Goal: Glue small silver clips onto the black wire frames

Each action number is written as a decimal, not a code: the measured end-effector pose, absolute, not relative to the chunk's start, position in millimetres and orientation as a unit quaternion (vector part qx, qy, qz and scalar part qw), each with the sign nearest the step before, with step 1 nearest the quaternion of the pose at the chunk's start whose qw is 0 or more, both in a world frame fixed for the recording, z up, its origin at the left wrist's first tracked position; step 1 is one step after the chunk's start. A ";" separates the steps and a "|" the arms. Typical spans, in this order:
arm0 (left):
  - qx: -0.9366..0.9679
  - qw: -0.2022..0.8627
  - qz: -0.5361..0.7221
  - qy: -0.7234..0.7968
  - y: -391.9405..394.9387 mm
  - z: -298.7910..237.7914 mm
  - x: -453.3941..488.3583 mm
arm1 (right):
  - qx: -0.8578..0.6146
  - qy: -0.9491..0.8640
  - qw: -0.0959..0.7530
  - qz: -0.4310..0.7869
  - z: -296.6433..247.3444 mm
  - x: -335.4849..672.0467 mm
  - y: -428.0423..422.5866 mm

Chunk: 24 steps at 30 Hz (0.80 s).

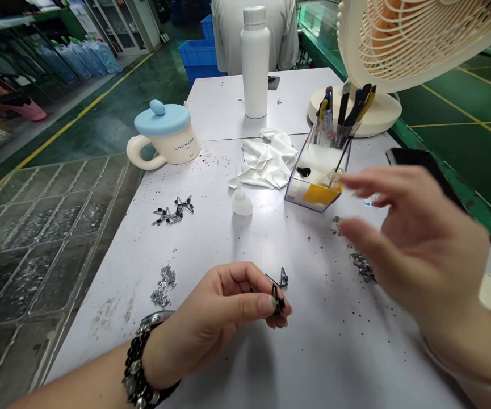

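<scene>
Remotely, I am watching the left hand (223, 309) pinching a small black clip-like part (277, 302) above the near middle of the table (202, 238). Its grip is pressing snugly around the piece, thumb on the near side and fingers curling behind, so some of the outline is hiding from me. The right hand (424, 250) is hovering off to the right, blurred, its thumb and fingers standing well apart; I am seeing nothing in that grip.

Judging by its slightness, I am expecting the part to be very light, and stiff rather than soft. A thin black arm is rising from it, perhaps easy to bend, so I am favouring the chunkier dark block at its base as the place for pinching. It is looking smooth, and I am suspecting that a loose pinch would be letting it twist or slip.

A similar black part (284, 279) is lying just beyond the fingers. Farther left, a cluster of black parts (175, 211) is tangling, legs crossing, so lifting one might be dragging its neighbours along. The loose metal pieces (164, 287) are looking tinier, calling for bare fingertips.
</scene>
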<state>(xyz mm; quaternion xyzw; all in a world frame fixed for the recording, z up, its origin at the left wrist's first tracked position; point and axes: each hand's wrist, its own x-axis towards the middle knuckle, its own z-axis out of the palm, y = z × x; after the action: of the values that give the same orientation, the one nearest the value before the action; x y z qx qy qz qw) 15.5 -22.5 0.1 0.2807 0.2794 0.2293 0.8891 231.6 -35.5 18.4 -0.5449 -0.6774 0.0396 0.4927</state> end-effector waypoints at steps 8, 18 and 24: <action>0.287 0.889 0.227 0.275 -23.1 -0.3 15.9 | -0.586 -0.664 0.458 -0.077 7.0 263.0 9.8; 0.248 0.908 0.195 0.275 -22.7 -0.2 14.3 | -0.543 -0.560 0.614 -0.118 4.3 257.7 21.7; 0.199 0.928 0.163 0.271 -19.8 -2.0 14.1 | -0.561 -0.570 0.596 -0.076 8.1 264.3 12.6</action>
<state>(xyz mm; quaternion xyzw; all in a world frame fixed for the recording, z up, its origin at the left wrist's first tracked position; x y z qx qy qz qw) 14.1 -19.8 -2.0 0.1988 0.2706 0.1628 0.9278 264.3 12.6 8.1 -0.5611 -0.5695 -0.0760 0.5958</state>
